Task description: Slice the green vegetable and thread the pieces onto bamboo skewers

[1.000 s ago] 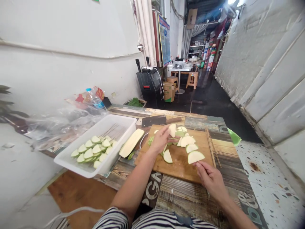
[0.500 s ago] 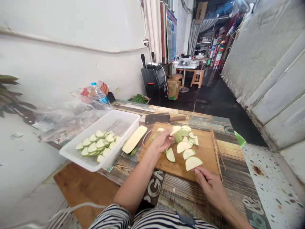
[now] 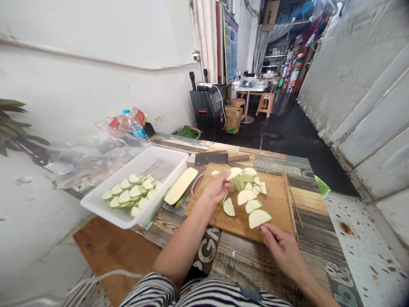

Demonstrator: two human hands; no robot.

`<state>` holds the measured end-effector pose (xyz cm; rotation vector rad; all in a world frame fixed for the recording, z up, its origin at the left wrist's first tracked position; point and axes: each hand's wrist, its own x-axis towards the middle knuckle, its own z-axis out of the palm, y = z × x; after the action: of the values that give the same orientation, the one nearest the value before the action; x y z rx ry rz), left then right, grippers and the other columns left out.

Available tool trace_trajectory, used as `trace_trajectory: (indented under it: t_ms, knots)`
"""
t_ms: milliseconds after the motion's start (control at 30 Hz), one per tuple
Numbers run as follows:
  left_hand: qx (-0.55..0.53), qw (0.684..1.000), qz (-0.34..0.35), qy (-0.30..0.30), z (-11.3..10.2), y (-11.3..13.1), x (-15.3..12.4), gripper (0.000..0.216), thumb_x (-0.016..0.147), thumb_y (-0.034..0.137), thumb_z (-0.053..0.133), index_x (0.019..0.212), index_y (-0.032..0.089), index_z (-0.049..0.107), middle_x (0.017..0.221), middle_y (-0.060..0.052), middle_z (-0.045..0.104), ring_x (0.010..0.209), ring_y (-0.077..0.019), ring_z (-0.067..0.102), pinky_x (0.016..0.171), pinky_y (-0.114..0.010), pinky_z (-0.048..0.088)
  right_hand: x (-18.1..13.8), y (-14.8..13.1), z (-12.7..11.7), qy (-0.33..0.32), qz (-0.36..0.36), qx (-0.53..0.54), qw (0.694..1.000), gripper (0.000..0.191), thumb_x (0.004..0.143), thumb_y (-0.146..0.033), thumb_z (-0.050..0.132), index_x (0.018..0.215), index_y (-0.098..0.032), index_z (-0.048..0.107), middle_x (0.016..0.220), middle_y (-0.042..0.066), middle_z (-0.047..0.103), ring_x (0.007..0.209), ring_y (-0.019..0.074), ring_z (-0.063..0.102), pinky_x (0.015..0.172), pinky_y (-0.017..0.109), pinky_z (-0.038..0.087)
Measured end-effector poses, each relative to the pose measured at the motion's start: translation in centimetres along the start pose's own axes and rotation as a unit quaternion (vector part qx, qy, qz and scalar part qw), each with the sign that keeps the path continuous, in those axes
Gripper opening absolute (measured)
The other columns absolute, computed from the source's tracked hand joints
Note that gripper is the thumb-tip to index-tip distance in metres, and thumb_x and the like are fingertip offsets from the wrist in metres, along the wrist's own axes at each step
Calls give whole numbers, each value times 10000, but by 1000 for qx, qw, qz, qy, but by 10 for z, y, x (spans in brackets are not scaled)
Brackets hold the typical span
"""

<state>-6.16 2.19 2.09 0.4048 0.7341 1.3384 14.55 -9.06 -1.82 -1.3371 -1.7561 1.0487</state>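
Observation:
My left hand [image 3: 218,187] is over the wooden cutting board [image 3: 207,217], thumb and fingers pinching a pale zucchini slice [image 3: 235,172]. My right hand [image 3: 283,245] is closed at the board's near edge, by the lowest of three half-moon zucchini slices [image 3: 260,218] in a slanting row. The fingers pinch the end of a thin skewer [image 3: 258,227], mostly hidden behind these slices. A loose half-moon slice [image 3: 228,207] lies below my left hand. More cut slices [image 3: 247,179] are heaped at the board's far side.
Left of the board stands a white plastic tub [image 3: 172,160] with skewered slices [image 3: 129,194]. Between them lies a halved zucchini [image 3: 181,186]. A cleaver [image 3: 212,157] rests behind the board. Several bamboo skewers [image 3: 290,204] lie along its right edge. Plastic bags [image 3: 96,157] and a water bottle [image 3: 136,125] are at back left.
Both hands hold nearly the same pose and place. The view has shifted very slightly.

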Motion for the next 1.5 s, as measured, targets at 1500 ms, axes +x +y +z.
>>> trace_trajectory:
  t_ms: [1500]
  knots:
    - [37, 999, 25, -21, 9, -21, -9, 199, 702, 208, 683, 868, 104, 644, 868, -81, 657, 665, -106, 595, 537, -183, 466, -2, -5, 10, -26, 80, 150, 985, 414, 848, -509, 415, 912, -139, 589, 492, -82, 291, 366, 71, 270, 353, 207, 228]
